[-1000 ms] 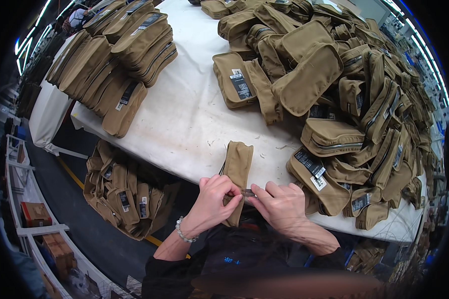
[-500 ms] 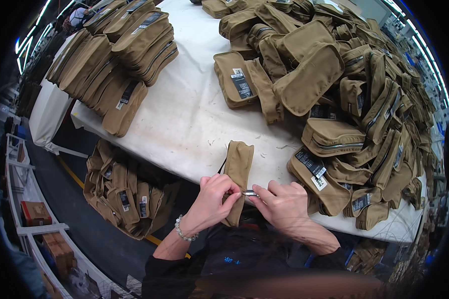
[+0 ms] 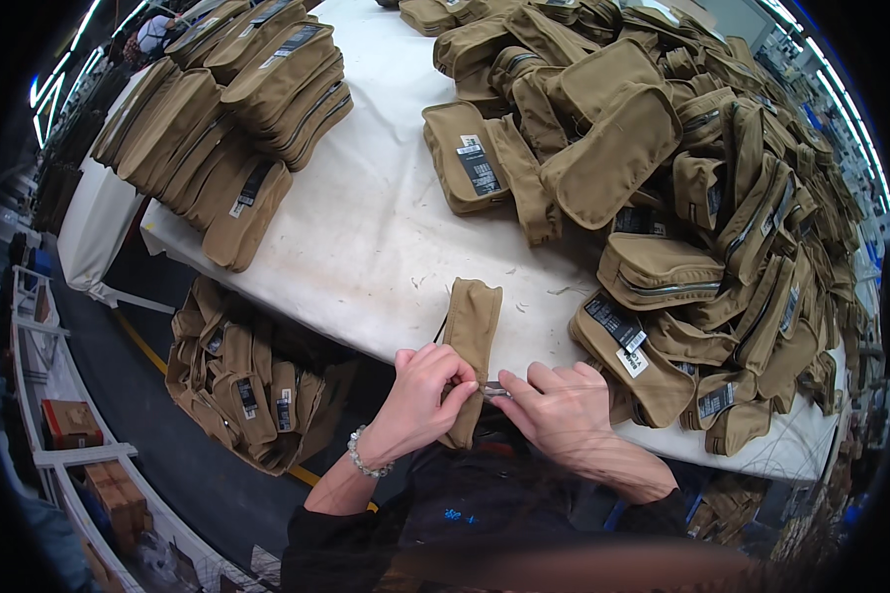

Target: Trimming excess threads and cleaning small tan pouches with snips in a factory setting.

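A tan fabric pouch (image 3: 473, 321) stands on edge at the near edge of the white table (image 3: 366, 237), its lower end hanging over the edge. My left hand (image 3: 427, 395), with a bead bracelet at the wrist, grips the pouch's lower end. My right hand (image 3: 559, 407) is beside it, its fingers pinching a small metal piece (image 3: 494, 390), apparently a zipper pull, between the two hands. Both hands touch the pouch.
A big heap of tan pouches (image 3: 682, 178) with black labels fills the table's right side. A neat row of pouches (image 3: 227, 119) lies at the far left. More pouches (image 3: 242, 385) sit in a pile below the table. Shelving with cardboard boxes (image 3: 69, 425) stands at left.
None of the pouches has moved. My hands stay on the pouch's lower end, with only slight finger shifts.
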### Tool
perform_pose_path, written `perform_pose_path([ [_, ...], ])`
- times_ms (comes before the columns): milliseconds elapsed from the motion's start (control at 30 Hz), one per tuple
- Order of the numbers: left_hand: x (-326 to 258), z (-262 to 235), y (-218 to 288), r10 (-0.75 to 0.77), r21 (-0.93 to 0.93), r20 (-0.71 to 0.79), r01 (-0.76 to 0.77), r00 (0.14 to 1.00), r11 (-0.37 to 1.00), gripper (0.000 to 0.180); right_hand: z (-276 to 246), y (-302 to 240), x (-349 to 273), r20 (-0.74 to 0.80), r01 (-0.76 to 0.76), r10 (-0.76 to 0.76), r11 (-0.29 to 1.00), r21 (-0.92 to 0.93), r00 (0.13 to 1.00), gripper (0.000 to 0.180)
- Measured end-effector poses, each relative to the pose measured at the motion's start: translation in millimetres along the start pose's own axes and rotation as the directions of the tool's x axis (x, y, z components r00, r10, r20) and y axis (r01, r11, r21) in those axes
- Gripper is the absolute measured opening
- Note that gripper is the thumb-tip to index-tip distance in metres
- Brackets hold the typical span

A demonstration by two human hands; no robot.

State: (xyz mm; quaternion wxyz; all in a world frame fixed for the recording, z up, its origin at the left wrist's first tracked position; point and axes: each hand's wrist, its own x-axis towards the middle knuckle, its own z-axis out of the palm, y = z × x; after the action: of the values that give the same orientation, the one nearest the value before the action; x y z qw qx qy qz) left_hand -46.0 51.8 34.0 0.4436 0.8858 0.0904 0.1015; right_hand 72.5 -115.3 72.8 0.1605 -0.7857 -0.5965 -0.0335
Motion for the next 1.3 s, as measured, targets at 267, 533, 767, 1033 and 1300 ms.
perform_pose_path([
  [267,1,3,1,0.02,0.011,-0.008,-0.02,1.0,1.0,0.008,4,-1,1,-0.017,0.02,-0.02,1.0,0.0,1.0,0.022],
  [533,0,-12,-4,0.021,-0.099,0.105,-0.011,0.994,0.995,0.009,7,2,-5,-0.002,-0.007,0.007,1.0,0.029,1.0,0.018],
  [767,1,-69,-15,0.343,-0.28,0.44,-0.235,0.83,0.931,0.03,5,3,-12,-0.024,-0.059,0.061,0.995,0.086,0.998,0.019],
  [1033,-6,-47,-12,0.02,-0.211,0.265,0.038,0.964,0.977,0.026,8,1,-7,-0.01,-0.187,0.191,0.968,0.165,0.982,0.025],
  [1300,-12,-31,-27,-0.076,-0.747,0.222,0.22,0.972,0.627,0.015,37,24,33,0.202,-0.439,0.419,0.611,0.658,0.885,0.051],
])
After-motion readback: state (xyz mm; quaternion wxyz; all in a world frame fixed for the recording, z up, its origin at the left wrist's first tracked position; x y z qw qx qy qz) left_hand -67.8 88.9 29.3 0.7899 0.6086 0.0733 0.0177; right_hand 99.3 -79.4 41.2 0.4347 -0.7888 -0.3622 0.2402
